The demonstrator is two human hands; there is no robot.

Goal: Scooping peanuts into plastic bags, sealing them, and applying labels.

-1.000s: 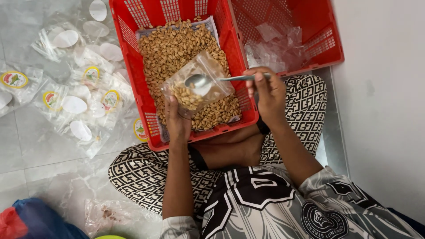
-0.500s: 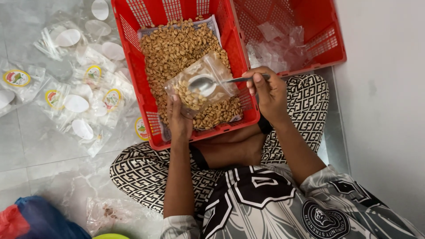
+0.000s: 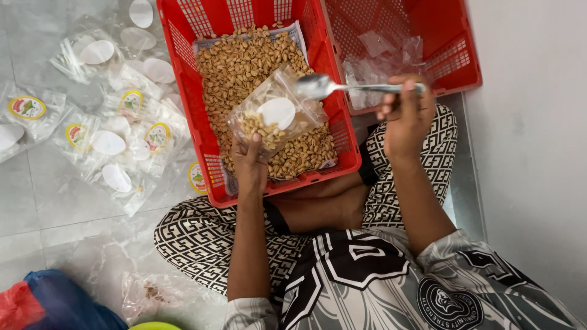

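Over the red crate (image 3: 183, 85) of peanuts (image 3: 244, 61), the left hand (image 3: 251, 165) pinched a clear pouch (image 3: 275, 116) by its lower edge, mouth tilted up to take nuts. Right hand (image 3: 406, 116) closed round a metal spoon (image 3: 318, 85), bowl level beside the pouch mouth. Labelled empty pouches (image 3: 110, 134) lay on the floor tiles (image 3: 55, 208), within reach.

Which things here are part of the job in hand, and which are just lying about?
In use:
- left hand holding a clear bag partly filled with peanuts
- right hand holding a spoon
- red crate of peanuts

Lying about:
- loose bags with stickers on the floor
- second red crate of empty bags
- blue bag
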